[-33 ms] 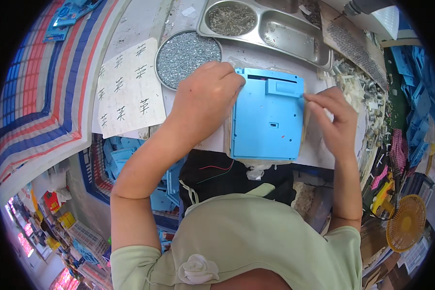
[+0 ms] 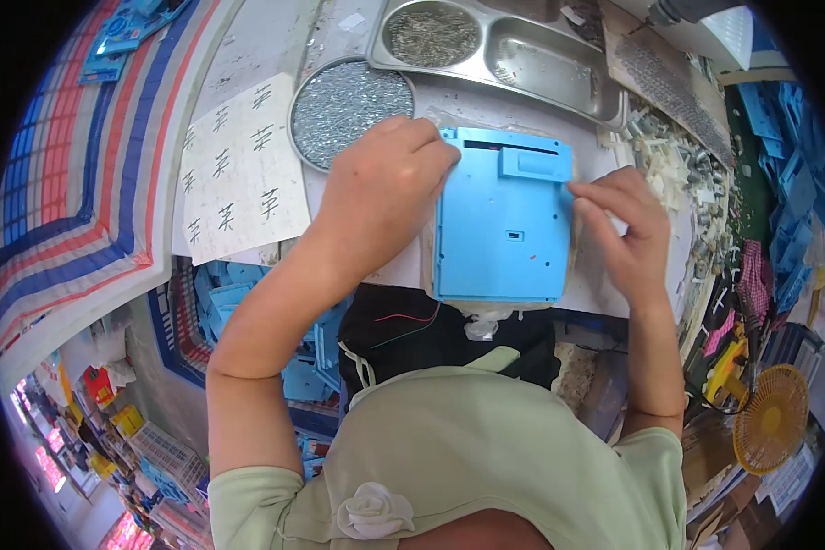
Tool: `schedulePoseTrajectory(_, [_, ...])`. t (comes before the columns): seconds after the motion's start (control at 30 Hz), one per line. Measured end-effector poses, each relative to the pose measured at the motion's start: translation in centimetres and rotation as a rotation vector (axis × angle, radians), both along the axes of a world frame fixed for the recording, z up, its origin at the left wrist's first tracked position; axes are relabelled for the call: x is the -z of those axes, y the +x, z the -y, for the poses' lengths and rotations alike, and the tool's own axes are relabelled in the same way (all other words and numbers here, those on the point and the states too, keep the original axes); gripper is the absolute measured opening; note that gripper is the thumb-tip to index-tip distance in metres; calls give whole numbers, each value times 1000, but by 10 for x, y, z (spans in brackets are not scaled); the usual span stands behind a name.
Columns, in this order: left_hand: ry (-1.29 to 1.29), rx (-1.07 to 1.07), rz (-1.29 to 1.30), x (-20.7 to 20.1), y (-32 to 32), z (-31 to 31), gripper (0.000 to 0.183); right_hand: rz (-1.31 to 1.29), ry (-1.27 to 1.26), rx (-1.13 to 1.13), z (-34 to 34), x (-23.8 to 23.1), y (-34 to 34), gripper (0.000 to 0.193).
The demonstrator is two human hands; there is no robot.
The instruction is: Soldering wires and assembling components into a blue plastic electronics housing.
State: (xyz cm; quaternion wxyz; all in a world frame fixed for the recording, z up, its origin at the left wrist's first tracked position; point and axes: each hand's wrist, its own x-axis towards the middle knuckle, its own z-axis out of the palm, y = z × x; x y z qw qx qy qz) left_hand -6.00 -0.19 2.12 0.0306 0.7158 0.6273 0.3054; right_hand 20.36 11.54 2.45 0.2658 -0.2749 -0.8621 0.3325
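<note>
Item: blue plastic panel [image 2: 504, 229] lay flat on the table [image 2: 275, 41]; my left hand [image 2: 380, 188] pressed its left edge, fingers curled; my right hand [image 2: 619, 225] pinched its right edge.

A flat, rectangular blue plastic panel [image 2: 504, 225] lies face-down on the bench, close to its near edge. A long narrow slot runs along its far edge, with 1 raised rectangular block beside it and a tiny dark opening near the middle. Both hands touch its far corners.

Pale workbench [image 2: 275, 46] with blue panel [image 2: 502, 225], printed sheet [image 2: 238, 174], round dish [image 2: 350, 101] of probably screws, steel tray [image 2: 522, 64].
</note>
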Motion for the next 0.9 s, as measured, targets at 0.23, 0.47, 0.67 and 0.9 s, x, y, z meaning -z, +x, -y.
schedulePoseTrajectory(0.23, [-67, -62, 335, -7, 4, 13, 18, 24, 239, -121, 5, 12, -1, 26])
schedulePoseTrajectory(0.47, [-43, 99, 434, -7, 53, 21, 20, 56, 367, -262, -7, 10, 3, 35])
schedulePoseTrajectory(0.67, [-45, 199, 502, 0, 76, 14, 15, -54, 258, -192, -3, 16, 13, 34])
schedulePoseTrajectory(0.9, [-59, 236, 322, 0, 91, 6, 16, -104, 209, -27, 7, 13, 36, 29])
